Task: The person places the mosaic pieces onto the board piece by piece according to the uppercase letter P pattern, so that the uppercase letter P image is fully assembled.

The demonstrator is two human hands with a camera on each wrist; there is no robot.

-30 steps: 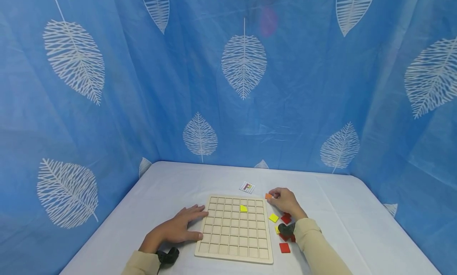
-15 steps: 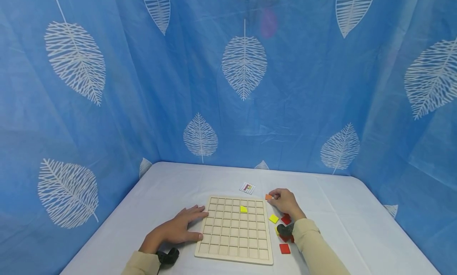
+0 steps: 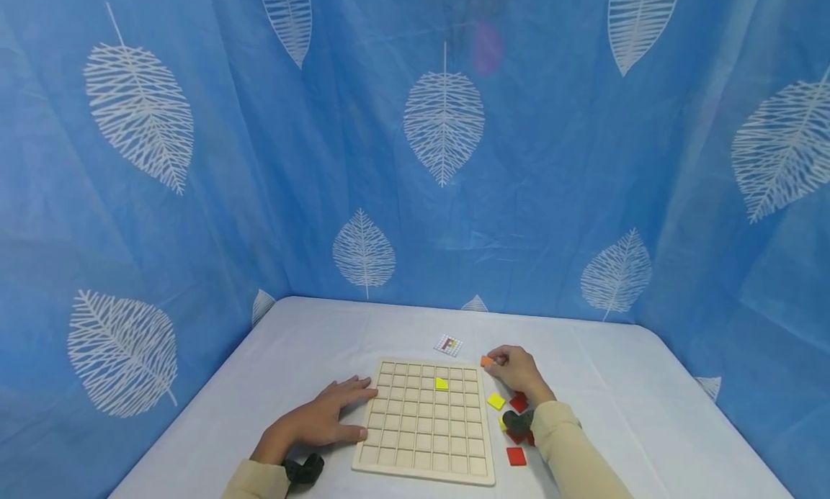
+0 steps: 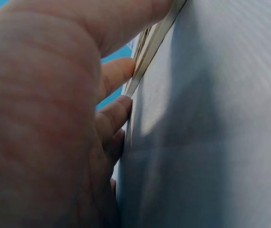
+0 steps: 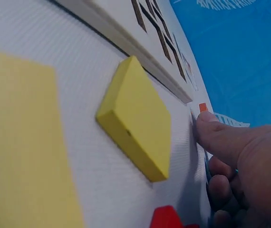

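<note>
A pale wooden grid board [image 3: 424,423] lies on the white tabletop, with one yellow tile [image 3: 442,384] in a cell of its upper part. My left hand [image 3: 324,415] spreads its fingers along the board's left edge; in the left wrist view its fingertips [image 4: 126,69] meet the board's side. Just past the board's far right corner, my right hand [image 3: 516,371] pinches an orange tile [image 3: 487,361] between thumb and fingers. Only a small orange corner shows beyond the thumb in the right wrist view. A loose yellow tile [image 5: 140,121] lies beside the board there.
A small card [image 3: 449,345] with a coloured grid pattern lies beyond the board. Right of the board are more loose tiles: a yellow tile [image 3: 496,401] and several red ones, including a red tile [image 3: 516,456] near the front. The right wrist and its camera partly cover them.
Both hands keep their places and the orange tile stays pinched at the same spot. The head view has tilted slightly, so everything appears a little lower.
</note>
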